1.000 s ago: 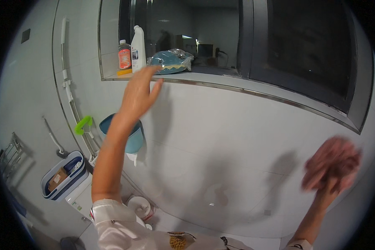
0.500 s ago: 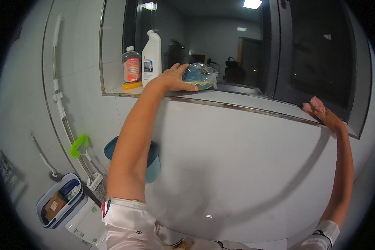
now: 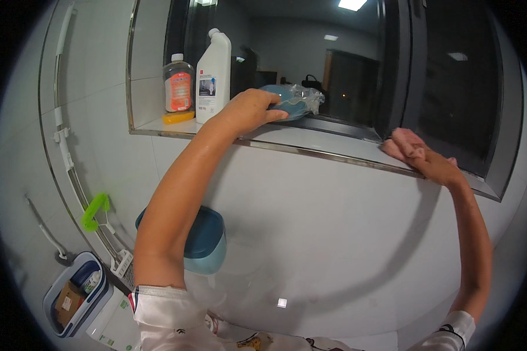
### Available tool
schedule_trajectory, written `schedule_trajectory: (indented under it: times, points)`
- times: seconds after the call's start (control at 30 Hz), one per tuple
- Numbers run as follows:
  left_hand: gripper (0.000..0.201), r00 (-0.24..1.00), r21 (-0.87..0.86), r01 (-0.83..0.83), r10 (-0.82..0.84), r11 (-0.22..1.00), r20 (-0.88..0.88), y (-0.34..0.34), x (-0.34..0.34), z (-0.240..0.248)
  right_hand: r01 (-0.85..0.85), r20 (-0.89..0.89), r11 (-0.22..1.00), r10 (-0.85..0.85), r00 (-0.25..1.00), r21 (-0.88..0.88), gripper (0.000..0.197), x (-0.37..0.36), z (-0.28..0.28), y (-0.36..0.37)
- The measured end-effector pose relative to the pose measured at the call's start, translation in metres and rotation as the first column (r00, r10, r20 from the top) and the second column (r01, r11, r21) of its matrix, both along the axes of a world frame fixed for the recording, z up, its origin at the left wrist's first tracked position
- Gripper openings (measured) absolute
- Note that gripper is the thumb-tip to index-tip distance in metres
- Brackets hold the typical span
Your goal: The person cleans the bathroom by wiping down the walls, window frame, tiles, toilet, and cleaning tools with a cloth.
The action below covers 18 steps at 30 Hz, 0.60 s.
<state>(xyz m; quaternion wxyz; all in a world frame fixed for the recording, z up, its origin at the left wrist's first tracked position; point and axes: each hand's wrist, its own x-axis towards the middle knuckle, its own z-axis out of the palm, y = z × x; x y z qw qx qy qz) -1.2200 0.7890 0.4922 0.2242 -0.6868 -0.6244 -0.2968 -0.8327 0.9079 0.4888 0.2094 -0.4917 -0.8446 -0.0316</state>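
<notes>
Cloth point(image 3: 405, 144) is clutched in the right hand point(image 3: 438, 168) on the windowsill point(image 3: 328, 142), well right of the wrapped blue thing point(image 3: 294, 109). Left hand point(image 3: 249, 113) is touching that one, can't tell if gripping.

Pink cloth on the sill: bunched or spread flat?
Bunched: the pink cloth shows thick, lumped folds at the right hand.

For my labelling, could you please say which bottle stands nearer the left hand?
The tall white bottle, beside the left hand; the shorter orange-labelled bottle stands farther left.
</notes>
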Motion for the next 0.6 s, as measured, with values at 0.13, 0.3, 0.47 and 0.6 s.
schedule_trajectory:
  times: [0.13,0.3,0.47,0.6]
  points:
    - [0.042,0.999,0.202,-0.032,0.034,0.979,-0.004,-0.024,0.005,0.017,-0.177,0.132,0.971,0.198,0.971,-0.159,0.066,-0.065,0.006,-0.016]
    - [0.041,1.000,0.211,0.004,-0.006,0.977,0.009,-0.037,0.006,0.034,-0.447,0.108,0.880,0.466,0.878,-0.162,0.066,-0.138,0.006,-0.019]
    - [0.040,0.999,0.321,0.027,-0.038,0.947,0.026,-0.051,-0.006,0.027,-0.480,0.276,0.860,0.510,0.815,-0.172,0.068,-0.217,0.021,-0.061]
    - [0.040,0.994,0.275,0.016,-0.045,0.961,0.101,-0.045,-0.003,0.025,-0.598,0.299,0.788,0.611,0.733,-0.142,0.072,-0.263,0.017,-0.077]
